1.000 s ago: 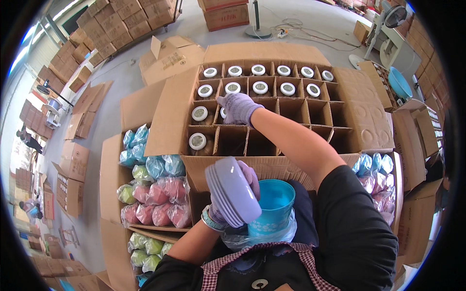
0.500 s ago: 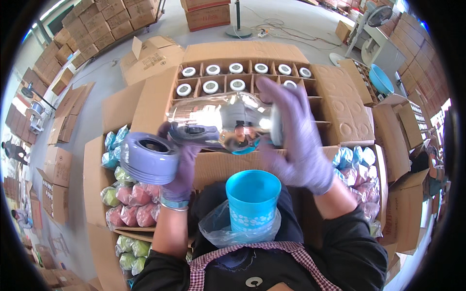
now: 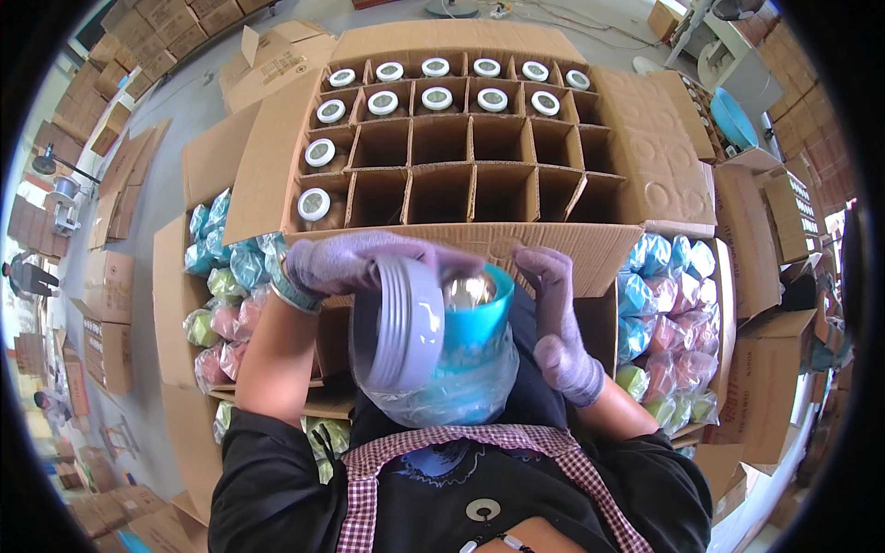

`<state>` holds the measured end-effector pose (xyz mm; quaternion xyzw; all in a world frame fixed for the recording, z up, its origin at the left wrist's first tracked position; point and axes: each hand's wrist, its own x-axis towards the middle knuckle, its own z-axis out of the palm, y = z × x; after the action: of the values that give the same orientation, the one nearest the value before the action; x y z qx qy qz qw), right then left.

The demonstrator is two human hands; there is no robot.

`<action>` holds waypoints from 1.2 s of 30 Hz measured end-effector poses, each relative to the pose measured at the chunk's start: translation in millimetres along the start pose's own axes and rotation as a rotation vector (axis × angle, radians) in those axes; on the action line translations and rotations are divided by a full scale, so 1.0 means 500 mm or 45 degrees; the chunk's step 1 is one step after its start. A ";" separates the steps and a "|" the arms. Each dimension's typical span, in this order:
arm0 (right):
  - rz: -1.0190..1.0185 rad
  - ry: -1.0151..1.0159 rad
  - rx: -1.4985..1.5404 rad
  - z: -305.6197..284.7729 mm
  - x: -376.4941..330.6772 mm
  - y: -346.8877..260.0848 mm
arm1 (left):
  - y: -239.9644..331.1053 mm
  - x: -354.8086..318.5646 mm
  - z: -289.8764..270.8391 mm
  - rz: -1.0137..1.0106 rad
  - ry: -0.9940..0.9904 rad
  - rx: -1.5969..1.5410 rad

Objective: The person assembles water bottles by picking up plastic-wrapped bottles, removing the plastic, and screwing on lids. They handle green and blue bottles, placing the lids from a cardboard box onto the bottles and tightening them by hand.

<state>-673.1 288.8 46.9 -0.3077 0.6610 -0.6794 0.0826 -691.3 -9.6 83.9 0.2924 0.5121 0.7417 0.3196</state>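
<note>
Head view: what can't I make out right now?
All in the head view:
Silvery vessel: lower part hidden inside the blue cup.
Blue cup: left side covered by the lilac ring.
White-topped bottles: bodies mostly hidden by carton dividers.
Standing fan: cut off by the top edge.

The left hand and right hand wear knitted lavender gloves. A teal wristband circles the left wrist. The black top has loose sleeves ending near the elbows, a blue printed motif and a pale, round, dark-centred disc. Burgundy-and-white checked straps run over it, above dark trousers.
</note>
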 end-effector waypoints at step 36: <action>0.474 -0.377 1.180 0.023 0.126 0.125 | -0.065 0.094 0.253 0.122 1.010 1.967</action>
<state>-735.8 239.4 6.6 -0.2087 0.3158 -0.8237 0.4222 -618.6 107.9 96.6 0.1685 0.9329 0.2462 -0.2019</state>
